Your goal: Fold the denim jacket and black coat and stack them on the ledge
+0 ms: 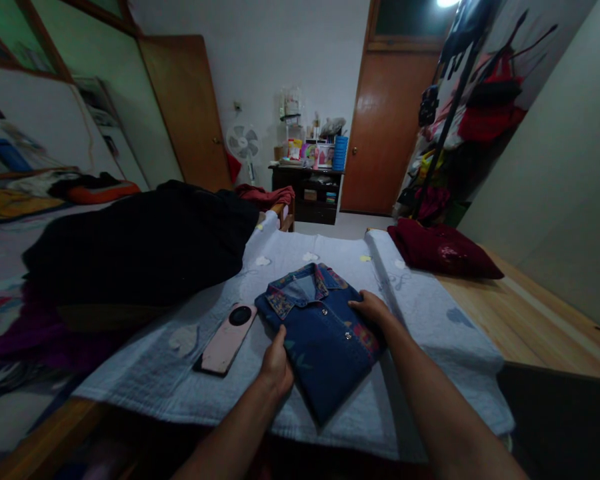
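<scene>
A folded blue denim shirt [325,347] with a flower-patterned collar and metal buttons lies on a light blue cloth [180,393], its collar pointing away from me. My left hand [279,363] grips its left edge, the thumb on top and the fingers hidden at the side and underneath. On the opposite edge, my right hand [373,312] holds the shirt with its thumb over the top. Left of the shirt lies a pink phone [229,340] with a round dark camera area, touching neither hand.
A large heap of black clothing [145,247] is at the left. A folded dark red garment [443,248] rests at the right on a wooden surface [545,327]. Farther back stand a dark cabinet [307,212], a white fan [243,141] and a wooden door [385,133].
</scene>
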`<move>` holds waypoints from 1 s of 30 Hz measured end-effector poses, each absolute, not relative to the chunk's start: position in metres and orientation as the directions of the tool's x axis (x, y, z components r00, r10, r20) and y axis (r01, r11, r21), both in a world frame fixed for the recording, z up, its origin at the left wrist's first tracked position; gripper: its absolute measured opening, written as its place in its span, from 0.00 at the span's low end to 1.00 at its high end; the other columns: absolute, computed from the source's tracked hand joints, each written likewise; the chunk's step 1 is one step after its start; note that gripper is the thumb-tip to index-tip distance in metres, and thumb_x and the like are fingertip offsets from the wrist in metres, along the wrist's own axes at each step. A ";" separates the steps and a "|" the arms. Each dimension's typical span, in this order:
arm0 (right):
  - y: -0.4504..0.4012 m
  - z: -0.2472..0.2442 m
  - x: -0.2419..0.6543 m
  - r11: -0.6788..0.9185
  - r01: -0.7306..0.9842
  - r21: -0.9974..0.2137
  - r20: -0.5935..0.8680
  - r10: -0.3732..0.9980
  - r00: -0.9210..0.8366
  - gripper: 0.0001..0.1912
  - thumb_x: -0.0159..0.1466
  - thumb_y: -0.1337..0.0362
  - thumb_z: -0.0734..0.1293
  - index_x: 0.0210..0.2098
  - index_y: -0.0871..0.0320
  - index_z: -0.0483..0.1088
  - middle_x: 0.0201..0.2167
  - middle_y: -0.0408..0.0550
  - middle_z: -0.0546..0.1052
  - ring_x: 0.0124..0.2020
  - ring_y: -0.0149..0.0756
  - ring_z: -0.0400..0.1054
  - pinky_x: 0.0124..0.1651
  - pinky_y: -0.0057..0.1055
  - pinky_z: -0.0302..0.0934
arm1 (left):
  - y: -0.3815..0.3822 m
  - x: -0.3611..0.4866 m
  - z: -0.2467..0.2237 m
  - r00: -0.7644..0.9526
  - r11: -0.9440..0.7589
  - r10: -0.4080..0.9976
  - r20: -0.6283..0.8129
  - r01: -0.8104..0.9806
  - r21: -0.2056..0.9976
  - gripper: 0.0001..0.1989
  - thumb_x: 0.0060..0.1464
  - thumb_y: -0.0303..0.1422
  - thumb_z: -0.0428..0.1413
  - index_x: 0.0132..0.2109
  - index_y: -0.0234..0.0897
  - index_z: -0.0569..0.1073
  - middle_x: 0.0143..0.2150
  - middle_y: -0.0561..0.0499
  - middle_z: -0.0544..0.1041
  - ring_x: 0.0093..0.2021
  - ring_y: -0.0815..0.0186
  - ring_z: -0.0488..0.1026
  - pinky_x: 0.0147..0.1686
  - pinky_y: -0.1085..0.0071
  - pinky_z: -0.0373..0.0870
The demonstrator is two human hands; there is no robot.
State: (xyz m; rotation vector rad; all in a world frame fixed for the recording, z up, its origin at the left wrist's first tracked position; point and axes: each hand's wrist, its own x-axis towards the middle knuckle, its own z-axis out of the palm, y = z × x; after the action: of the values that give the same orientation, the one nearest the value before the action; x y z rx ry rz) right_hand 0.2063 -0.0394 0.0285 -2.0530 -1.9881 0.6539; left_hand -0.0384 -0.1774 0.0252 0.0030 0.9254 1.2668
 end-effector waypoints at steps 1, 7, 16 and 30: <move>-0.040 0.029 0.206 -0.068 0.892 -0.448 -0.168 0.986 -0.009 0.23 0.58 0.48 0.67 0.44 0.58 0.69 0.44 0.53 0.76 0.40 0.40 0.71 0.35 0.28 0.58 | -0.177 -0.038 0.025 0.003 0.360 0.802 -0.598 -0.800 0.479 0.20 0.60 0.41 0.51 0.52 0.30 0.72 0.45 0.38 0.79 0.43 0.54 0.78 0.45 0.55 0.74; -0.040 0.033 0.205 -0.064 0.889 -0.454 -0.185 0.982 -0.024 0.23 0.58 0.50 0.67 0.47 0.59 0.69 0.46 0.54 0.76 0.43 0.40 0.70 0.38 0.28 0.59 | -0.177 -0.036 0.028 0.022 0.446 0.771 -0.636 -0.732 0.515 0.15 0.51 0.25 0.57 0.48 0.27 0.74 0.37 0.40 0.81 0.38 0.55 0.80 0.43 0.58 0.76; -0.022 0.042 0.214 -0.103 0.850 -0.517 -0.307 0.949 -0.072 0.25 0.54 0.51 0.70 0.46 0.60 0.71 0.45 0.52 0.77 0.38 0.39 0.73 0.33 0.28 0.61 | -0.174 -0.039 0.052 0.154 0.500 0.792 -0.591 -0.720 0.481 0.16 0.52 0.24 0.57 0.49 0.27 0.73 0.40 0.38 0.81 0.41 0.53 0.79 0.44 0.58 0.76; -0.019 0.048 0.202 -0.090 0.830 -0.551 -0.278 0.957 -0.081 0.25 0.53 0.56 0.71 0.48 0.59 0.70 0.47 0.52 0.76 0.42 0.41 0.71 0.38 0.29 0.62 | -0.173 -0.035 0.037 -0.103 0.272 0.843 -0.528 -0.765 0.584 0.21 0.53 0.27 0.57 0.55 0.38 0.69 0.43 0.45 0.80 0.43 0.56 0.78 0.47 0.56 0.74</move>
State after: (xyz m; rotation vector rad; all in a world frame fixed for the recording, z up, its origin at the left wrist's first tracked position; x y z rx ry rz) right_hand 0.2020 -0.0195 0.0476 -1.9779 -1.9675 0.9146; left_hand -0.0351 -0.1725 0.0367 0.1015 0.9827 1.3569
